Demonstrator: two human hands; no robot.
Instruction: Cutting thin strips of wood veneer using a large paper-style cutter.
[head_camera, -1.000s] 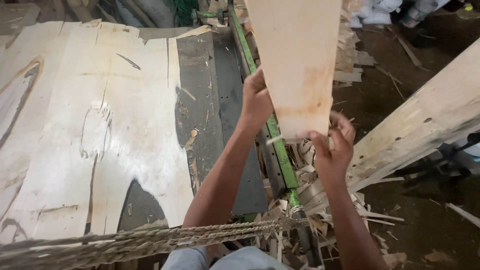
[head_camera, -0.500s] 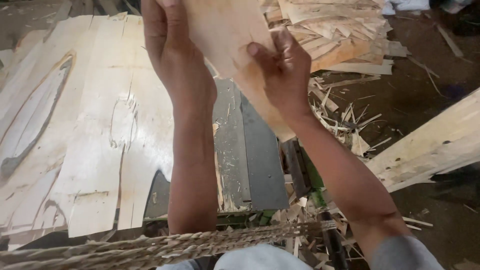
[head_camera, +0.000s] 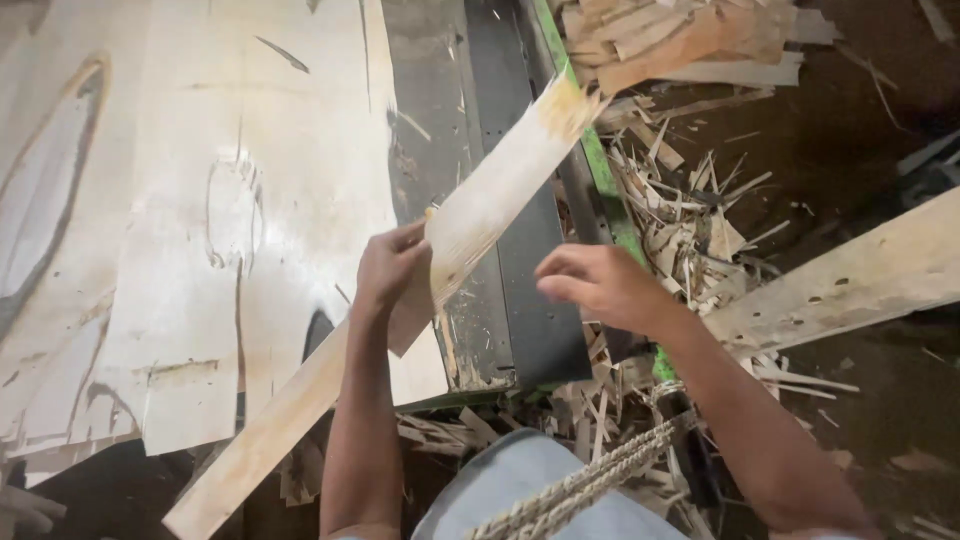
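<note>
One veneer strip (head_camera: 470, 225) in left hand (head_camera: 390, 270), right hand (head_camera: 600, 285) loose beside it

One head camera, looking steeply down from above at close range, over both forearms onto the veneer sheets (head_camera: 200, 200) and scrap-strewn floor (head_camera: 850, 150).

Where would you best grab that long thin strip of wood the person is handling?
Probably near its middle, where the left hand already pinches the veneer strip. The strip is long, thin and slanted across the dark machine bed, so coming at its long edge from the side should keep it from sagging or splitting.
</note>
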